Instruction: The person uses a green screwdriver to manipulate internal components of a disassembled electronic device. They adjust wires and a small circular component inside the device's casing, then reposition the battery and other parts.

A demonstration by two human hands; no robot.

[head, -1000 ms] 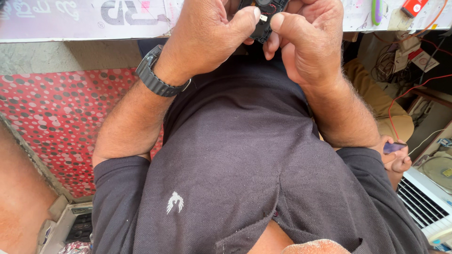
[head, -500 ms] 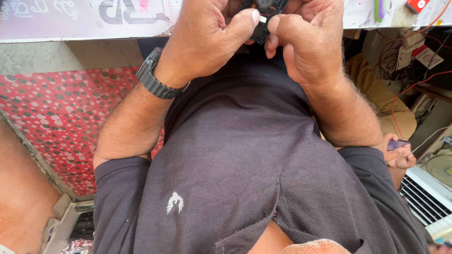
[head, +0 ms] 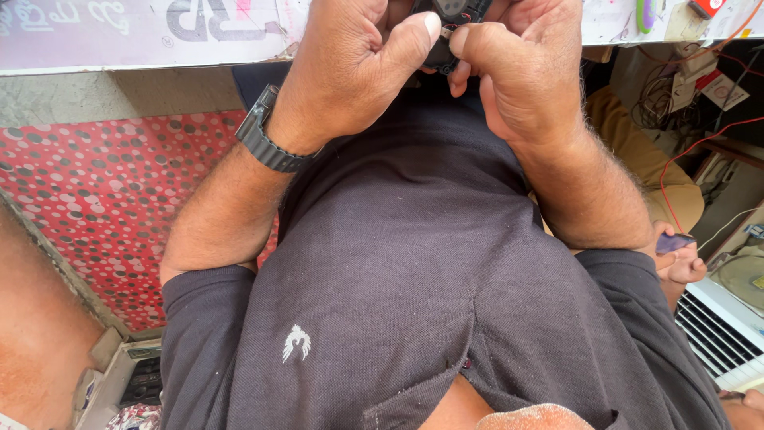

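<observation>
Along the top edge of the frame runs a pale board with large grey and pink lettering, cut off by the upper border; at the upper right lie a small red object and a green-and-purple stick-shaped item, both cropped. A red patterned surface with pale dots fills the middle left. At top centre, a small black device sits between both hands, mostly hidden by the fingers and cut by the frame edge, so its full shape cannot be made out. The left hand is curled into a loose fist, thumb pressed forward against the device's side; a dark wristwatch circles its wrist. The right hand is also curled closed, its forefinger and thumb pinching something tiny and pale at the device's edge, too small to identify. Both forearms rise from the lower frame over a dark grey shirt bearing a small white bird emblem. At the right edge, tangled red and white wires hang, and another person's hand holds a small purple object.
</observation>
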